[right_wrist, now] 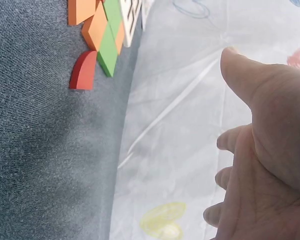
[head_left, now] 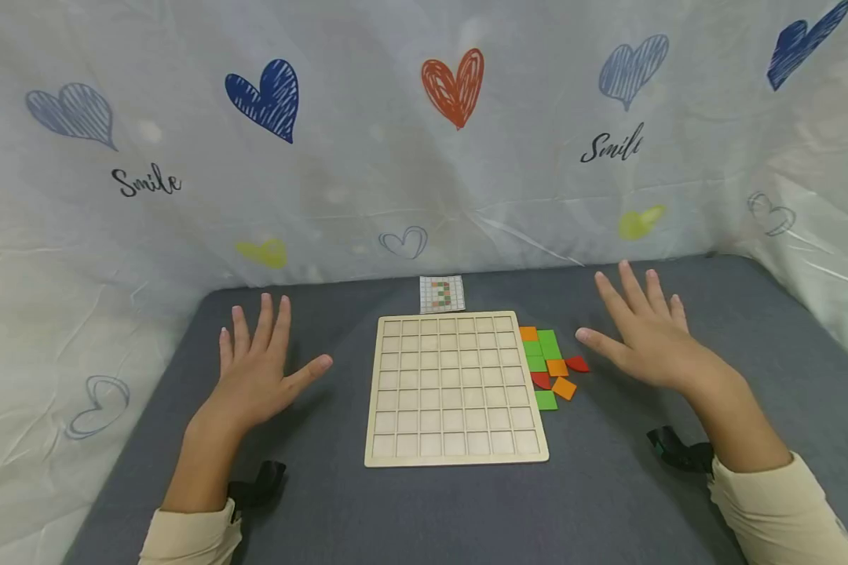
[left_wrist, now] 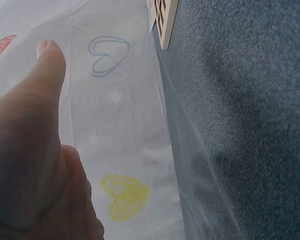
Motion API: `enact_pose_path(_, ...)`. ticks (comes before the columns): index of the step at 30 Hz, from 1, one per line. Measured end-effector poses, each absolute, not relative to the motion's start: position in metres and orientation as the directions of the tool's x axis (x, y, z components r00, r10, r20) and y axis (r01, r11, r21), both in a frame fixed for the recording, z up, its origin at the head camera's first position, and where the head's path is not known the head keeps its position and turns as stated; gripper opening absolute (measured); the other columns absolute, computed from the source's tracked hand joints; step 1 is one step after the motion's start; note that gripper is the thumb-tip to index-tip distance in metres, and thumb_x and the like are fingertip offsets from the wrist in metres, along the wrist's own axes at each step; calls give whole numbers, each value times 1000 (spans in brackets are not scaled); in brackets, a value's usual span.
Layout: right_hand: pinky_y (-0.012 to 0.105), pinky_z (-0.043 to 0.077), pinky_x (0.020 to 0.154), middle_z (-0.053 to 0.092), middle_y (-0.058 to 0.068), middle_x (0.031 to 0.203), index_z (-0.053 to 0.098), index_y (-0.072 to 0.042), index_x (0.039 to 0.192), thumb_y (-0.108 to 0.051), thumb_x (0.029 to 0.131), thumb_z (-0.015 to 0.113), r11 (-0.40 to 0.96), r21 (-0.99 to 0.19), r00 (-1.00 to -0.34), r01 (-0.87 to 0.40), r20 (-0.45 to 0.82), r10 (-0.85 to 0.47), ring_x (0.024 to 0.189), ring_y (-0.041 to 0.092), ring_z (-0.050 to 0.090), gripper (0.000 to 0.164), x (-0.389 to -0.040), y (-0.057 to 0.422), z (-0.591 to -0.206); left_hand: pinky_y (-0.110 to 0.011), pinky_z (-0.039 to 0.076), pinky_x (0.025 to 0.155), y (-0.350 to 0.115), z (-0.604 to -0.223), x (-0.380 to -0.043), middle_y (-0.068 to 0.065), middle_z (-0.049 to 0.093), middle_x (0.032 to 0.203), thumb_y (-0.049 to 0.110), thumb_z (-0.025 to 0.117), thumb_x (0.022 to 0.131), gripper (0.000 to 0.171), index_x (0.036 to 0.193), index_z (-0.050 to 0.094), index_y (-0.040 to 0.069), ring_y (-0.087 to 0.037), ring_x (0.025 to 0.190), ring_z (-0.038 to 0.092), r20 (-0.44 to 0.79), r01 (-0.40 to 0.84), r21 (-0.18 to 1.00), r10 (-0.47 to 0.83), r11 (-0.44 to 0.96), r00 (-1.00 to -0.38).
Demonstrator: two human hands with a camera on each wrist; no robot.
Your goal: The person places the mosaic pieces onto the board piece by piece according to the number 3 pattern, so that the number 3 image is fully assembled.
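Toward the middle of the tabletop (head_left: pixel 424 510) lies a wooden grid board (head_left: pixel 451 378), all cells bare; a small printed card (head_left: pixel 442 295) sits just beyond it, by the tabletop's far edge. Loose pieces, green, orange and red, are bunched along the board's side facing the tabletop's right edge; its rim hides part of several, and whether any reach underneath cannot be told. Left hand (head_left: pixel 254 384) is held toward the left edge, right hand (head_left: pixel 646 337) toward the far right corner; fingers of both spread, gripping nothing. Right thumb is nearest the outermost red piece (head_left: pixel 577 364). Step in hand, as judged: ready position, no contact made. Suggested handling: begin with that red piece or the tilted orange square (head_left: pixel 564 388), pinching opposite sides; pieces by the rim are likelier to snag. Left fingers could steady the board by its near left corner. Turn each piece square to its cell before lowering; the red one's curved side probably needs checking against the card.
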State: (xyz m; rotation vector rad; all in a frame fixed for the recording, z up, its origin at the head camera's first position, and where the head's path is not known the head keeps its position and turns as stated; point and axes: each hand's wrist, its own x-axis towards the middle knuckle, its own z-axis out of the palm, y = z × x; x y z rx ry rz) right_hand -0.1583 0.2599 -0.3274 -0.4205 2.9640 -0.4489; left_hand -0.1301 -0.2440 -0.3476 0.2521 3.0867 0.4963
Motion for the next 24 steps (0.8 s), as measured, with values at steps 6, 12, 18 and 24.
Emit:
enact_pose_path(6,75,-11,105,-25,20,161,-3,-9,162,-59,101,49,914,-315,-956,-257,-52,-287,141,46,-30,95,-158,260,-326,-64,-20,108,-241,-347,-131,-11,-25,162,72,46,95,105,160,-13,14,-40,140,-35,27,171,301,170,938,-985)
enact_pose_path(12,75,-11,105,-24,21,162,-2,-8,162,-59,101,49,914,-315,-957,-255,-53,-286,142,47,-29,95,-158,261,-327,-65,-19,109,-239,-350,-132,-12,-23,163,72,46,95,105,161,-10,12,-40,141,-34,28,176,291,176,940,-984)
enact_pose_path(18,77,-7,105,-18,24,162,4,-6,162,-59,100,49,915,-307,-955,-261,-55,-291,143,50,-25,93,-158,258,-328,-65,-18,110,-233,-353,-131,-14,-19,164,72,49,94,107,161,-10,14,-41,142,-32,-6,196,309,208,931,-978)
enact_pose_path(24,77,-4,105,-12,26,163,8,-6,162,-59,100,51,913,-302,-945,-275,-89,-314,143,53,-19,93,-157,255,-333,-69,-8,111,-220,-358,-127,-19,-8,166,79,51,87,115,162,-4,10,-49,145,-19,-128,197,320,248,927,-960)
